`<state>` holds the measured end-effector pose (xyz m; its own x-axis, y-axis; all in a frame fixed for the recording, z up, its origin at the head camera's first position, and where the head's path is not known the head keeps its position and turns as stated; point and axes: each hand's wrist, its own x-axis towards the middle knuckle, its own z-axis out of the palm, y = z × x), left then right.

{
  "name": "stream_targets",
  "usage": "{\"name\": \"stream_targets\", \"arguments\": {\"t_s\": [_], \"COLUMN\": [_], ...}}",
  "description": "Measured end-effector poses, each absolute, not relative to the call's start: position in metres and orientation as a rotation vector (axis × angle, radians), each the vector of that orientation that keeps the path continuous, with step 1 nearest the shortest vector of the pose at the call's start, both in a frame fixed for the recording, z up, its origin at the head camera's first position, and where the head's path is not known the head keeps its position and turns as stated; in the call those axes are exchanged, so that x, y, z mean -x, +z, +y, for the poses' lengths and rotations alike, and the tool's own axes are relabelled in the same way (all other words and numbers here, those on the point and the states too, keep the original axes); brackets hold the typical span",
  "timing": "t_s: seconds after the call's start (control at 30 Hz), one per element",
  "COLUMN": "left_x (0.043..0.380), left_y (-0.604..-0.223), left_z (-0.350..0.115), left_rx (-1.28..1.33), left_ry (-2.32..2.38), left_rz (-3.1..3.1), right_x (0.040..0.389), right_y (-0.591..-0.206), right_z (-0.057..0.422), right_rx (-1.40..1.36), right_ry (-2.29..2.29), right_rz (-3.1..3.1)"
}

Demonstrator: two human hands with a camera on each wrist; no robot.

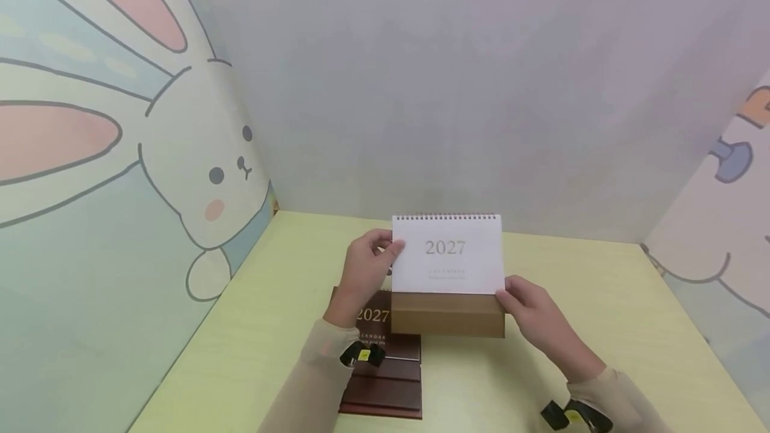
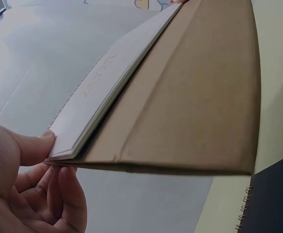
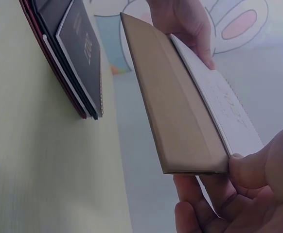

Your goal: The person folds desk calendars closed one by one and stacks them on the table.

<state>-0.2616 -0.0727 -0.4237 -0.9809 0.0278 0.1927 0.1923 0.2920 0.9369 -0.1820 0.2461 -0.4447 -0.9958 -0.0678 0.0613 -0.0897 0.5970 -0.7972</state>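
Observation:
A white spiral-bound desk calendar [image 1: 446,256] printed "2027" is held up over the table, its brown cardboard base [image 1: 448,316] showing below the pages. My left hand [image 1: 368,269] pinches its left side, thumb on the white cover and fingers behind, as the left wrist view shows. My right hand [image 1: 535,313] grips the lower right corner where pages meet base. In the right wrist view the thumb [image 3: 251,170] lies on the front edge and the fingers curl beneath. A dark brown 2027 calendar [image 1: 385,386] lies below, partly covered by the left forearm.
Both calendars are over a pale yellow table [image 1: 240,326]. A grey wall [image 1: 451,85] rises behind it. Side walls carry cartoon drawings, a rabbit [image 1: 198,159] on the left. Dark bands with cameras [image 1: 363,355] sit on both wrists.

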Motion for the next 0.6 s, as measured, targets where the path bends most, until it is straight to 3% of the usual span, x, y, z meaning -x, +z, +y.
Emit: {"name": "stream_targets", "arguments": {"t_s": [0.6], "left_x": [0.252], "left_y": [-0.428], "left_z": [-0.056], "left_rx": [0.331], "left_ry": [-1.721], "left_rz": [-2.562], "right_x": [0.153], "right_y": [-0.454], "right_z": [0.273], "right_rx": [-0.163], "right_ry": [1.488], "right_rz": [-2.793]}}
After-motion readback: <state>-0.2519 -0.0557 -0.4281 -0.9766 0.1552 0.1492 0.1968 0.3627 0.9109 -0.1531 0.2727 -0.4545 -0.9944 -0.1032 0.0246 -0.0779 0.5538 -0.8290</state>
